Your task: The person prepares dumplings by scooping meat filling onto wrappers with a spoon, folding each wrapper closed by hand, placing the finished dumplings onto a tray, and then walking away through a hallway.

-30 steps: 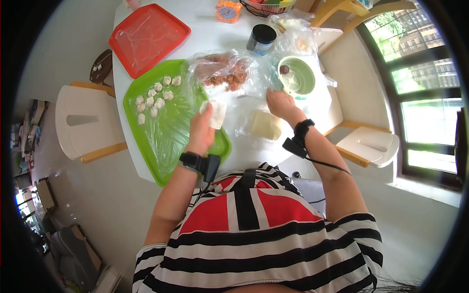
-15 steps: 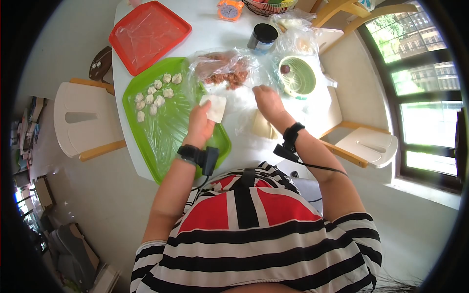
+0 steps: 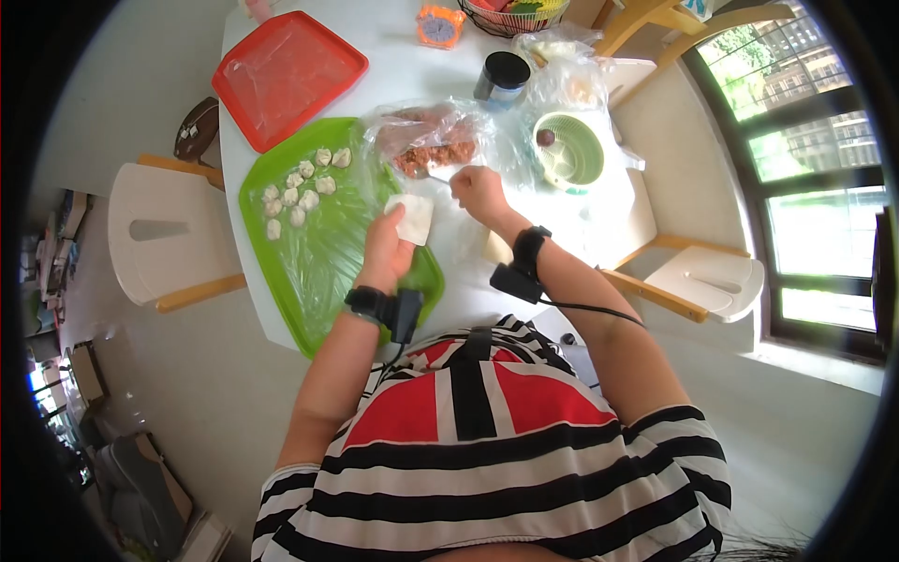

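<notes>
My left hand [image 3: 386, 245] pinches a square white dough wrapper [image 3: 413, 221] above the green tray's right edge. In my right hand [image 3: 481, 195] is a small spoon-like utensil [image 3: 442, 173], its pale end at the edge of the minced meat filling [image 3: 433, 156]. That filling lies in an open clear plastic bag [image 3: 468, 119]. Several wrapped dumplings [image 3: 308, 169] sit on the plastic-lined green tray [image 3: 251, 201], at its far left. Partly hidden below my right forearm, a stack of pale wrappers [image 3: 497, 249] lies on the table.
A red tray [image 3: 290, 80] stands beyond the green one. At the back are an orange clock [image 3: 440, 26], a wire basket [image 3: 513, 21] and a black-lidded jar [image 3: 503, 77]. On the right, a green strainer basket [image 3: 569, 152] holds a small dark round thing. Chairs flank the white table.
My right hand has moved left and slightly down, bringing the utensil's end to the near edge of the filling. My left hand still holds the wrapper, nearly in place.
</notes>
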Motion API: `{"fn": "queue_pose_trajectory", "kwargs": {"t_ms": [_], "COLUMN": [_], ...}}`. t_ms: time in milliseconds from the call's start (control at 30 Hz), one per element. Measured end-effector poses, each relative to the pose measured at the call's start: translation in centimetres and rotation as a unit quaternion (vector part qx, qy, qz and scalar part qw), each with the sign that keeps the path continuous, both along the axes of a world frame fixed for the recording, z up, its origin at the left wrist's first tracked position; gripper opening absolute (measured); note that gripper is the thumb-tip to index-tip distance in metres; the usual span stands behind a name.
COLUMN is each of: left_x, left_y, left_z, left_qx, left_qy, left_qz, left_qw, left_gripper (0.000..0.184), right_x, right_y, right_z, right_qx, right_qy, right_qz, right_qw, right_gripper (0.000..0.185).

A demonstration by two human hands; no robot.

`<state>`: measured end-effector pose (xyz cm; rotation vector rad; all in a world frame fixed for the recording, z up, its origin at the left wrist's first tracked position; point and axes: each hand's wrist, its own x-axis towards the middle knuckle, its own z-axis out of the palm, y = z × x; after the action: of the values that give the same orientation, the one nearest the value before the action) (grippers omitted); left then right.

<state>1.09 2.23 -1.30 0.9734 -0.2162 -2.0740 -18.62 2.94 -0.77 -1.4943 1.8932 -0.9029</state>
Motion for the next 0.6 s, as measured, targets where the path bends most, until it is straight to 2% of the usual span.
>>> {"fn": "queue_pose_trajectory", "kwargs": {"t_ms": [67,100,167,300,433,500,533,567,600], "left_x": [0.1,0.2,0.4,0.6,0.1,0.1,0.4,0.6,0.3], "left_y": [-0.1,-0.1,-0.1,-0.2,-0.8,-1.6,-2.3,-2.6,-2.2], "left_z": [0.0,0.3,0.9,1.4,1.1,-1.3,-4.9,-6.9,-5.3], "left_qx": [0.020,0.018,0.026,0.034,0.036,0.034,-0.018,-0.070,-0.069], "left_qy": [0.023,0.023,0.017,0.024,0.087,0.120,0.266,0.405,0.404], "left_qz": [0.007,0.008,0.003,0.012,0.016,0.016,-0.040,-0.096,-0.097], "left_qw": [1.000,1.000,1.000,0.999,0.995,0.992,0.963,0.907,0.907], "left_gripper": [0.032,0.032,0.032,0.031,0.032,0.033,0.034,0.035,0.035], "right_x": [0.4,0.4,-0.1,-1.0,-1.1,-0.9,-0.6,-0.5,-0.3], "right_y": [-0.3,-0.4,-0.5,1.2,3.5,4.5,4.9,5.3,5.7], "right_z": [1.6,1.1,-0.4,2.5,6.0,6.6,6.8,7.0,7.3], "right_qx": [0.146,0.144,0.141,0.139,0.127,0.053,0.055,-0.022,-0.098], "right_qy": [-0.169,-0.169,-0.355,-0.373,-0.361,-0.192,-0.193,-0.061,0.073], "right_qz": [-0.045,-0.043,-0.096,-0.066,-0.019,0.047,0.047,0.082,0.114], "right_qw": [0.974,0.974,0.919,0.915,0.924,0.979,0.979,0.995,0.986], "right_gripper": [0.011,0.011,0.012,0.016,0.015,0.015,0.015,0.015,0.015]}}
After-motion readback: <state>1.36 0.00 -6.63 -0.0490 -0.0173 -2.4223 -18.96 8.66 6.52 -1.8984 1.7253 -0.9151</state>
